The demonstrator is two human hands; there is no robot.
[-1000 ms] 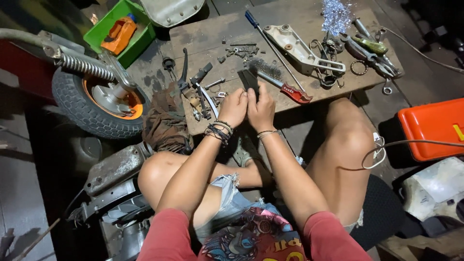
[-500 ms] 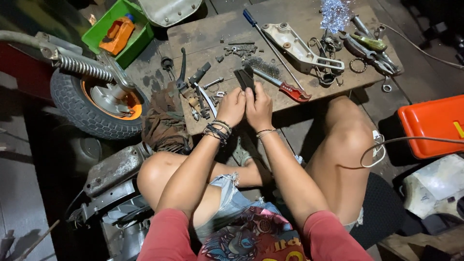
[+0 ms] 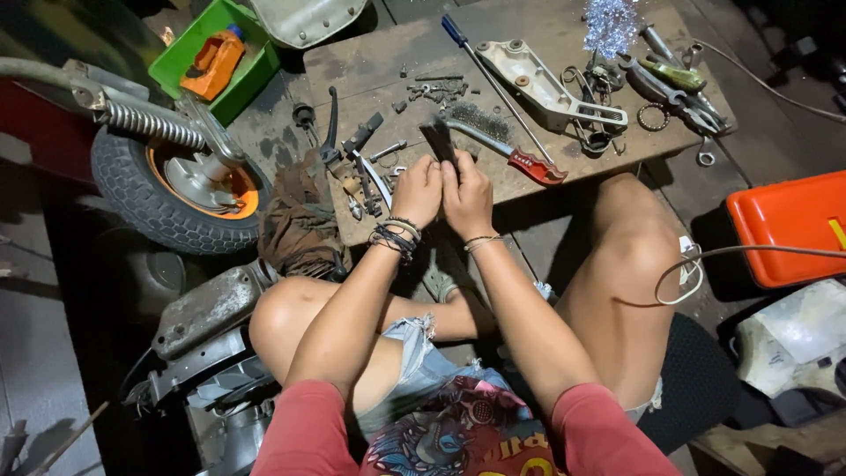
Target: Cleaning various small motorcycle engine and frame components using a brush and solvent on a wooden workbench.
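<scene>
Head view shows my left hand [image 3: 418, 191] and right hand [image 3: 468, 196] pinching a dark flat part [image 3: 439, 138] together above the board [image 3: 370, 66], so I'd keep both grips firm, clear of the wire brush [image 3: 493, 132].

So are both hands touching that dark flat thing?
Touching. The head view shows the left hand and right hand both pinching the dark flat piece, fingers wrapped on its lower end.
</scene>
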